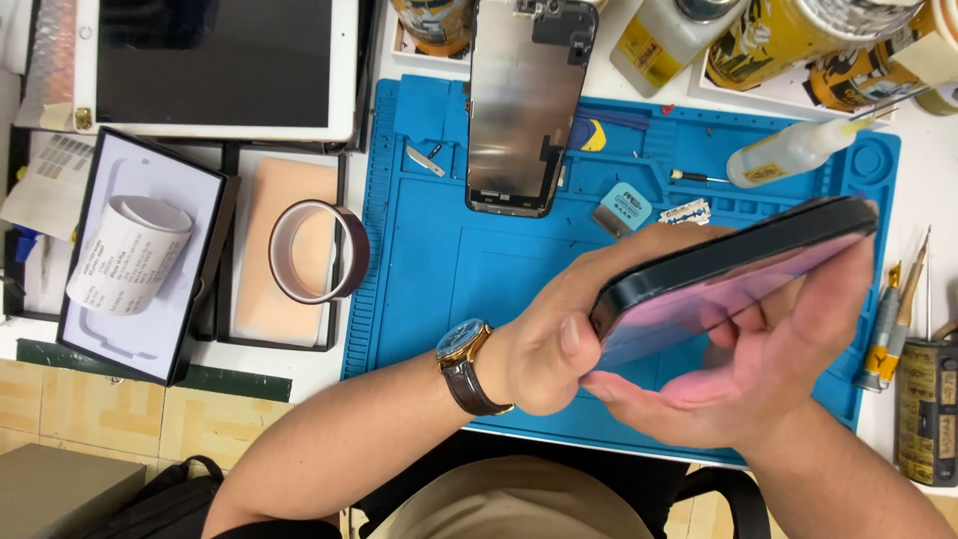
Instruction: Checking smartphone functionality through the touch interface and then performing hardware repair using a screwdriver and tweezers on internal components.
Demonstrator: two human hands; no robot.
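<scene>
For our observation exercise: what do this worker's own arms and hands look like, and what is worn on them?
Both forearms are bare, with no gloves. The left hand has a wristwatch with a blue dial, gold case and dark brown strap. The right hand shows no ring.

**Both hands meeting at mid-frame, fingers curled**

The left hand [554, 339] is coming in from the lower left, forearm bare, wrist bent slightly upward, its thumb lying flat along the near side and its fingers wrapping over the far side. The right hand [768, 349] is entering from the lower right, palm turned upward, fingers curling up toward the camera and cupping from beneath.
</scene>
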